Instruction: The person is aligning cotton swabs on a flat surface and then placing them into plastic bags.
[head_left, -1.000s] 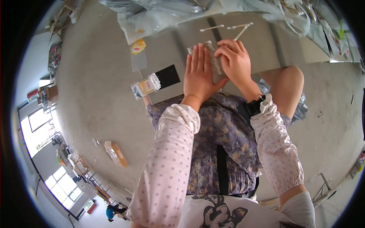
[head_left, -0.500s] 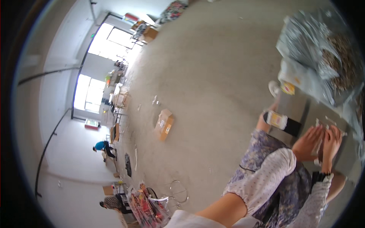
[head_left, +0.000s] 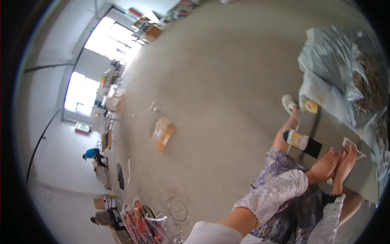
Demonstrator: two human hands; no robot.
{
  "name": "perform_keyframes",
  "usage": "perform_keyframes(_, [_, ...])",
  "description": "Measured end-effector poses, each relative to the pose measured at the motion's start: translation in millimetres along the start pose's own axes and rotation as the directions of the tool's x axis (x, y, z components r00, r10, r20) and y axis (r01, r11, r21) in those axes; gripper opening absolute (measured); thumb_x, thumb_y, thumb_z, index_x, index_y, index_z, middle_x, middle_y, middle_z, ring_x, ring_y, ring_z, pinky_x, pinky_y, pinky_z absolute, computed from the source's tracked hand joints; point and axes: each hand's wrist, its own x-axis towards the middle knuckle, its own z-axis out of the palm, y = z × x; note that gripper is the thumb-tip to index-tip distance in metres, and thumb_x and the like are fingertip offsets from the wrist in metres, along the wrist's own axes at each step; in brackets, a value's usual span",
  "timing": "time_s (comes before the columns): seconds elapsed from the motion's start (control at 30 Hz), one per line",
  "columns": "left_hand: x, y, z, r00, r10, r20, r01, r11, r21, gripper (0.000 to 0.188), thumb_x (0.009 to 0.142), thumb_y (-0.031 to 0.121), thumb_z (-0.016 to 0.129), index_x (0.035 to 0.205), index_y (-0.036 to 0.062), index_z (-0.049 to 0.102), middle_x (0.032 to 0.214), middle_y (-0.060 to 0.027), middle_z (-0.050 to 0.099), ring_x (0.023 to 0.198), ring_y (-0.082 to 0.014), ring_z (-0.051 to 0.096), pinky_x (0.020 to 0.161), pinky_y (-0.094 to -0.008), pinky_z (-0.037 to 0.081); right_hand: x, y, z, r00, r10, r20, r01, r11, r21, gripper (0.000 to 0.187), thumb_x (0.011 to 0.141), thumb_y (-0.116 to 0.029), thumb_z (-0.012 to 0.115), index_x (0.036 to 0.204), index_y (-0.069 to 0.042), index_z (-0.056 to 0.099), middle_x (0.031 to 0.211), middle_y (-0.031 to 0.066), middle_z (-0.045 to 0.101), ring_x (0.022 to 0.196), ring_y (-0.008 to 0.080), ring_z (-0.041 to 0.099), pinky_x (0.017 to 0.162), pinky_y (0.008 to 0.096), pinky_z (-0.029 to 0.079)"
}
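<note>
My left hand [head_left: 326,166] and my right hand [head_left: 345,166] are close together at the right, low over a grey surface [head_left: 325,128]. Their fingers are pressed together around something the hands mostly hide. Just beyond the right fingertips shows a small white-edged, brownish thing [head_left: 352,147]; I cannot make out its kind. Left of the hands, a white packet with a yellow label [head_left: 297,140] lies by my knee, against a flat black piece [head_left: 313,149]. A yellow packet [head_left: 310,106] rests farther off on the surface.
Clear plastic bags [head_left: 325,53] with a heap of brown, stick-like pieces [head_left: 369,83] stand at the far right. A cardboard box [head_left: 163,134] lies on the floor. Lower left is a plastic-wrapped red bundle [head_left: 140,223] beside a wire frame [head_left: 177,209]. Two people work along the wall.
My hands have drawn closer together and shifted slightly toward me, overlapping more. White-edged pieces formerly around the fingers now show beyond the fingertips. The whole view has tilted slightly.
</note>
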Motion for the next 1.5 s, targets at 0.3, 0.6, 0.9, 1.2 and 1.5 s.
perform_keyframes(0.3, [-13.7, -10.0, -40.8, 0.864, -0.38, -0.329, 0.272, 0.904, -0.329, 0.045, 0.094, 0.003, 0.044, 0.139, -0.0003, 0.045, 0.14, -0.0183, 0.051, 0.135, -0.0331, 0.044, 0.114, -0.0408, 0.032, 15.8, -101.3, -19.6, 0.993, -0.015, 0.115, 0.019, 0.999, -0.031, 0.047, 0.098, -0.013, 0.043, 0.144, 0.001, 0.041, 0.149, 0.0181, 0.042, 0.145, 0.0354, 0.03, 0.119, 0.0515, 0.021])
perform_keyframes(0.6, [-1.7, -7.1, -37.7, 0.717, -0.62, -0.318, 0.051, 0.502, -0.863, 0.05, 0.106, 0.026, 0.04, 0.148, -0.0001, 0.028, 0.147, -0.022, 0.044, 0.138, -0.0305, 0.043, 0.118, -0.0401, 0.029, 21.8, -103.9, -20.4, 0.988, 0.007, 0.153, -0.027, 0.991, 0.132, 0.049, 0.093, -0.004, 0.045, 0.141, 0.003, 0.042, 0.151, 0.018, 0.04, 0.147, 0.0341, 0.026, 0.121, 0.0471, 0.021])
perform_keyframes(0.9, [-0.2, -8.2, -22.6, 0.677, -0.638, -0.368, 0.047, 0.536, -0.843, 0.05, 0.101, 0.02, 0.036, 0.146, -0.0002, 0.032, 0.151, -0.0226, 0.038, 0.143, -0.032, 0.033, 0.119, -0.0418, 0.025, 27.5, -134.5, -12.8, 0.975, -0.037, 0.218, -0.014, 0.974, 0.228, 0.055, 0.088, -0.002, 0.045, 0.143, 0.002, 0.04, 0.151, 0.0171, 0.04, 0.147, 0.0325, 0.027, 0.122, 0.0443, 0.021])
perform_keyframes(1.2, [12.1, -7.2, -36.0, 0.708, -0.608, -0.359, 0.031, 0.535, -0.845, 0.049, 0.101, 0.022, 0.037, 0.145, 0.0008, 0.035, 0.15, -0.0222, 0.041, 0.141, -0.0319, 0.037, 0.118, -0.0426, 0.027, 27.4, -131.9, -14.1, 0.974, -0.081, 0.21, 0.038, 0.978, 0.204, 0.051, 0.09, -0.005, 0.045, 0.14, 0.003, 0.043, 0.15, 0.0163, 0.042, 0.147, 0.0314, 0.028, 0.121, 0.0439, 0.022])
perform_keyframes(1.5, [16.0, -10.5, -43.4, 0.76, -0.612, -0.217, 0.067, 0.406, -0.911, 0.047, 0.1, 0.017, 0.033, 0.143, -0.001, 0.036, 0.145, -0.0239, 0.046, 0.138, -0.0312, 0.042, 0.116, -0.042, 0.034, 26.8, -132.9, -13.6, 0.976, -0.096, 0.194, 0.055, 0.977, 0.206, 0.047, 0.092, -0.007, 0.045, 0.138, 0.001, 0.047, 0.147, 0.016, 0.045, 0.145, 0.0309, 0.032, 0.121, 0.0434, 0.025])
